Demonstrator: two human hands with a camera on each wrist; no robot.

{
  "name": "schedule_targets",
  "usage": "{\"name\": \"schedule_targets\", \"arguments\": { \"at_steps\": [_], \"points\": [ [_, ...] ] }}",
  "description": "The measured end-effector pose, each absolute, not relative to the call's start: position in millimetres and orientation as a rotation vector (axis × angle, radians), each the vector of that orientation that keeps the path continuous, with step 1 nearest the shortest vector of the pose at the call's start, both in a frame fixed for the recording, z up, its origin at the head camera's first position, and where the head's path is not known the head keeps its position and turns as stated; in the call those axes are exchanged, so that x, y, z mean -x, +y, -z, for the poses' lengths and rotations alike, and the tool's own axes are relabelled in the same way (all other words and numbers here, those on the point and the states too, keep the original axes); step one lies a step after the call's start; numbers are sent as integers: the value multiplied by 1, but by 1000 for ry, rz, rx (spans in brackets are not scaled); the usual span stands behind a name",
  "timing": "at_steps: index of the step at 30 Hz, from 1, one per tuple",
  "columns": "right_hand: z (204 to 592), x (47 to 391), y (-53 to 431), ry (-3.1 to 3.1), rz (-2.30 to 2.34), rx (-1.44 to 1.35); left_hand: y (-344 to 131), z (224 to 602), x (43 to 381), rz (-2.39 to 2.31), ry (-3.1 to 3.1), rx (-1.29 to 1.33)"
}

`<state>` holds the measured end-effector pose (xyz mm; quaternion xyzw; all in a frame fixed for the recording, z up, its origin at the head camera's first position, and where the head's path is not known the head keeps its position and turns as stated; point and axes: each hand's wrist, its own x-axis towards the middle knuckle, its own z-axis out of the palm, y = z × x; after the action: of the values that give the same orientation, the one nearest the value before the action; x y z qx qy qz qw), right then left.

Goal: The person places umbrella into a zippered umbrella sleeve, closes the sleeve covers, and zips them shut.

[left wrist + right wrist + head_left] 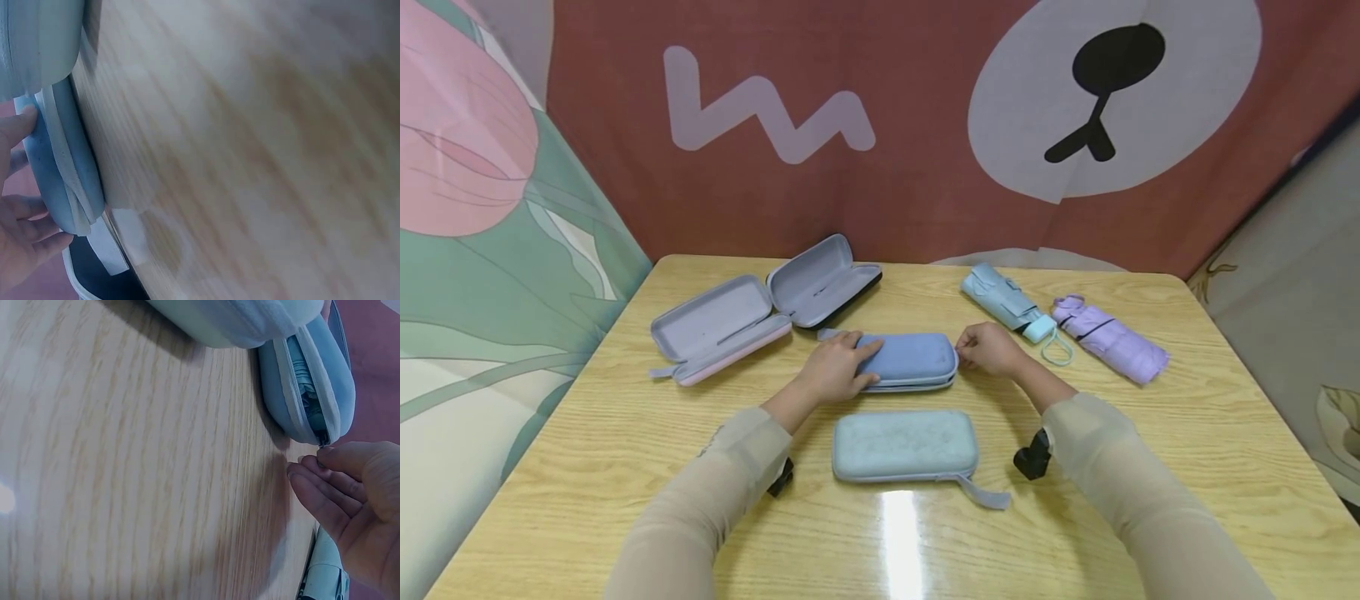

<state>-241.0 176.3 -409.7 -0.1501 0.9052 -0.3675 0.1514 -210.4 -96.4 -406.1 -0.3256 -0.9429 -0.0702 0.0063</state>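
Sleeves (692, 508), pair, sheer beige, a black wrist camera (1032, 456) below each cuff. Mint-green zip case (904, 446), one, lid down, grey strap at its near right corner, set between the forearms. Blue zip case (917, 354), one, lying flat just beyond the mint one at mid-table, lid lowered, right end gaping along the zip, with pleated teal contents (304, 381) showing inside. Left hand (833, 368), thumb at the near side and fingers over the lid, holding the blue case's left end. Right hand (989, 350), thumb and fingers pinching the zip slider (322, 437) at the opposite end. Open zip cases, two, grey-lined, beyond the left hand: one pink-shelled (715, 312), one black-shelled (812, 279). Folded umbrellas, two, beyond the right hand: pale blue with wrist loop (1000, 297), lilac (1108, 337). Condition notes, by judgement: the teal pleats sit close to the zip teeth and could snag if the slider runs along them; a slack left hand could let the case skid or swivel under a tug; the small slider could slip from the fingertips; a lowered forearm could nudge the mint case.
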Motion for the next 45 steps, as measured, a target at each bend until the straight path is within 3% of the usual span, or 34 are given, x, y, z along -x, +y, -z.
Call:
{"name": "schedule_targets", "arguments": {
  "at_steps": [45],
  "points": [
    [409, 218, 166, 2360, 1236, 411, -90, 403, 210, 29, -2944, 903]
  ]
}}
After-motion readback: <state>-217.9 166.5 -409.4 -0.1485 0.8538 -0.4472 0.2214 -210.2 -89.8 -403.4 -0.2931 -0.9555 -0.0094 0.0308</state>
